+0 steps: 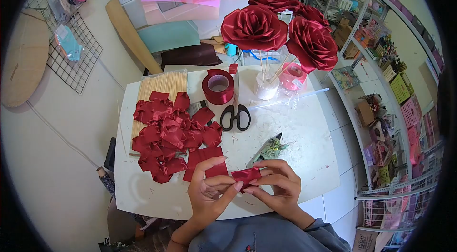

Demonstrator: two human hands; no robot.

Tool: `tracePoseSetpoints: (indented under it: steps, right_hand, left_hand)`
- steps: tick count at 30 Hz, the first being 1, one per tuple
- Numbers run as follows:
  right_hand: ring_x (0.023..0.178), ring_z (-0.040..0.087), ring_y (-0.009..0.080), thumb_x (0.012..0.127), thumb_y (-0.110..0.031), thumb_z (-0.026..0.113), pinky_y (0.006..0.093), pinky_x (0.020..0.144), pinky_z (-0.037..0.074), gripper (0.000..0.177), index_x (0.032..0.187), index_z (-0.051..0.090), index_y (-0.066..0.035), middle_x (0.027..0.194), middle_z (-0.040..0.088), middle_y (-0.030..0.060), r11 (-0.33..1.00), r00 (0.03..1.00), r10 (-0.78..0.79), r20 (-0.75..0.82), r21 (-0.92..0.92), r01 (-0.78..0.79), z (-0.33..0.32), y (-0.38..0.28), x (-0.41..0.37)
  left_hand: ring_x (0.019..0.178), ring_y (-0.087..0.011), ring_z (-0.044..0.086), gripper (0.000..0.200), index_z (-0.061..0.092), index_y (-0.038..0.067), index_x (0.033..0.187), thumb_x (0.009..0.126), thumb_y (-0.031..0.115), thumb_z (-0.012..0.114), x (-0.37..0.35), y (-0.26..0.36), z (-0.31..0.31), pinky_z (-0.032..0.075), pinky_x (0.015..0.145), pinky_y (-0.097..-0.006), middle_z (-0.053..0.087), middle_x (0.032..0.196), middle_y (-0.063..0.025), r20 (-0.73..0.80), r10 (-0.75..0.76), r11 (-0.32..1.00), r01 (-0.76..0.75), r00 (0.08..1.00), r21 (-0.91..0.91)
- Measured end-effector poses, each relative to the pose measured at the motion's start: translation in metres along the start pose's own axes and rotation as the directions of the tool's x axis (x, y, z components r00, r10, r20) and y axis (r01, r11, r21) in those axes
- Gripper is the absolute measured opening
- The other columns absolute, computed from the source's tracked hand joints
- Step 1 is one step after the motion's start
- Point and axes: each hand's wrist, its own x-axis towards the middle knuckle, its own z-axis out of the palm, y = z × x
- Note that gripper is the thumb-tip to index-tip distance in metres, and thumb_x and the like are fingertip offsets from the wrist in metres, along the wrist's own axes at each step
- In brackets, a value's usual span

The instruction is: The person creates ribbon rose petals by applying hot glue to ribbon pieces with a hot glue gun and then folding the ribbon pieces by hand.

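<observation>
Near the front edge of the table, my left hand point(209, 190) and my right hand point(280, 186) pinch a small piece of dark red satin ribbon point(245, 176) between them. The ribbon piece looks folded. Just left of it, flat red ribbon squares point(202, 158) lie partly behind my left hand. Further left is a heap of shaped red ribbon petals point(166, 130). Beyond my right hand lies a glue gun point(270, 150) with a dark tip and a greenish, messy body.
Black-handled scissors point(235, 117) and a red ribbon roll point(218, 87) lie mid-table. Wooden sticks point(164, 83) extend under the petals. Large red ribbon roses point(254, 28) stand on sticks in a white holder point(267, 86), beside a pink roll point(293, 76). Loaded shelves point(381, 85) line the right.
</observation>
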Motion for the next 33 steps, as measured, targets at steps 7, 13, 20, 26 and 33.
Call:
tracePoseSetpoints:
  steps: [7,13,20,26,33]
  right_hand:
    - [0.077,0.058,0.0177,0.058,0.002,0.072,0.0260,0.065,0.049,0.033,0.088,0.057,0.000,0.095,0.052,0.0151,0.996,1.000,-0.004,-0.022,-0.094,0.002,0.001,0.001,-0.002]
    - [0.075,0.056,0.0143,0.059,0.008,0.070,0.0254,0.068,0.048,0.059,0.110,0.040,0.000,0.098,0.047,0.0132,0.960,0.976,0.210,-0.049,0.202,-0.196,0.001,-0.005,-0.003]
    - [0.073,0.055,0.0104,0.059,0.010,0.069,0.0245,0.069,0.047,0.071,0.119,0.033,-0.002,0.096,0.047,0.0130,0.923,0.952,0.306,0.014,0.241,-0.300,-0.005,-0.006,0.002]
    - [0.078,0.054,0.0105,0.060,0.010,0.069,0.0252,0.071,0.047,0.070,0.119,0.034,-0.003,0.096,0.047,0.0107,0.856,0.914,0.393,0.100,0.323,-0.404,-0.009,-0.007,0.003]
    - [0.084,0.053,0.0124,0.063,0.008,0.067,0.0246,0.073,0.046,0.064,0.117,0.035,-0.003,0.096,0.049,0.0099,0.596,0.785,0.560,0.265,0.529,-0.604,-0.016,-0.012,0.006]
  left_hand:
    - [0.073,-0.0136,0.058,0.052,0.027,-0.001,0.116,0.074,-0.008,0.056,0.001,-0.003,-0.001,0.046,0.064,-0.0203,0.059,0.075,-0.0116,-0.009,-0.037,0.999,0.037,0.999,-0.016]
    - [0.088,-0.0229,0.058,0.059,0.023,-0.001,0.118,0.071,-0.010,0.058,0.002,-0.001,-0.002,0.047,0.077,-0.0289,0.057,0.092,-0.0212,0.111,-0.046,0.984,0.064,0.993,-0.167]
    - [0.092,-0.0248,0.056,0.067,0.019,-0.001,0.120,0.068,-0.011,0.060,0.003,0.004,-0.001,0.046,0.082,-0.0333,0.055,0.097,-0.0235,0.176,-0.065,0.992,0.082,0.982,-0.094]
    - [0.092,-0.0253,0.055,0.070,0.018,0.000,0.122,0.068,-0.012,0.060,0.003,0.001,-0.002,0.047,0.081,-0.0334,0.054,0.098,-0.0232,0.195,-0.051,0.995,0.067,0.979,-0.074]
    - [0.091,-0.0241,0.056,0.071,0.018,0.001,0.124,0.068,-0.013,0.059,0.004,0.002,-0.002,0.048,0.079,-0.0328,0.054,0.094,-0.0191,0.161,-0.087,0.985,0.109,0.983,-0.131]
